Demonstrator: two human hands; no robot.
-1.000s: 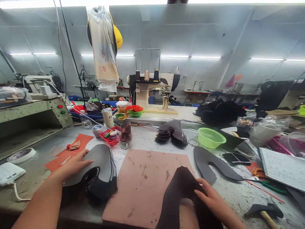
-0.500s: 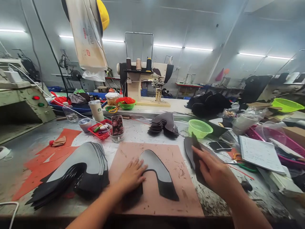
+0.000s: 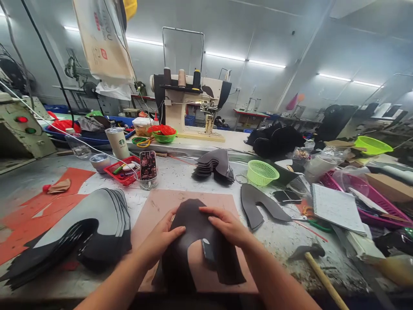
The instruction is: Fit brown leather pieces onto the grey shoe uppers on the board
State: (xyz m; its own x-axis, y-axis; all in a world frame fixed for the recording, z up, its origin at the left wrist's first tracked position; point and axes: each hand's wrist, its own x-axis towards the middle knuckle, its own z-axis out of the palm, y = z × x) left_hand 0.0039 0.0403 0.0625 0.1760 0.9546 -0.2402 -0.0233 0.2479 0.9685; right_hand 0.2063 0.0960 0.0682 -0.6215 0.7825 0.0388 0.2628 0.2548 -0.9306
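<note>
A dark brown U-shaped shoe upper piece [image 3: 195, 221] is between my two hands, over the pink mat [image 3: 145, 215]. My left hand [image 3: 164, 234] grips its left edge, thumb on top. On the other side, my right hand [image 3: 227, 226] holds the right edge with its fingers on the upper face. Beneath it, most of a grey-and-black piece [image 3: 208, 252] is hidden; a bit shows through the cutout. Left of the mat lies a stack of grey-and-black upper pieces [image 3: 106, 215]. One more dark upper piece [image 3: 258, 200] lies to the right.
Ahead stand a sewing machine [image 3: 180, 107], a stack of dark pieces [image 3: 214, 161] and a green basket [image 3: 263, 173]. A phone [image 3: 148, 165] leans beside a red tray [image 3: 112, 170]. To the right are a notebook [image 3: 337, 209] and a hammer [image 3: 322, 275].
My right hand has brought the dark upper piece from the right over the mat. My left hand, earlier flat by the grey-and-black piece, now grips the dark one. The view has shifted.
</note>
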